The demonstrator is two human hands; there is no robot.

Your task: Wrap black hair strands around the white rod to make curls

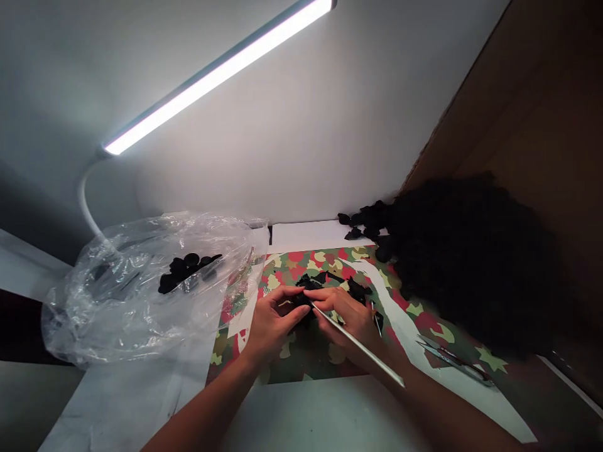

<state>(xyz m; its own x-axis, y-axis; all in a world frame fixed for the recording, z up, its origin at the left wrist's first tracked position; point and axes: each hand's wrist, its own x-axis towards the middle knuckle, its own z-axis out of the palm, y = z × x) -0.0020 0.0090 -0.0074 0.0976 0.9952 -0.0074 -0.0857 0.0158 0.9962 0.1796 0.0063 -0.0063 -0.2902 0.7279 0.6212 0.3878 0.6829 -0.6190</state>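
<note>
Black piece [301, 300] pinched in left hand [271, 323]; right hand [351, 317] alongside grips metal rod [358, 345] (tip at piece).

Black piece [304, 300] hidden (beneath fingers [330, 296]); rod [358, 346] tip too.

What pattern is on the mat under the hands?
The mat is camouflage: green, red, tan and black; head view.

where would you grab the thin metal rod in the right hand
Probably by its bare rear half, coming from the near right. The thin metal rod slants toward the camera, its tip pinned by the right hand against the small black piece the left hand pinches.
</note>
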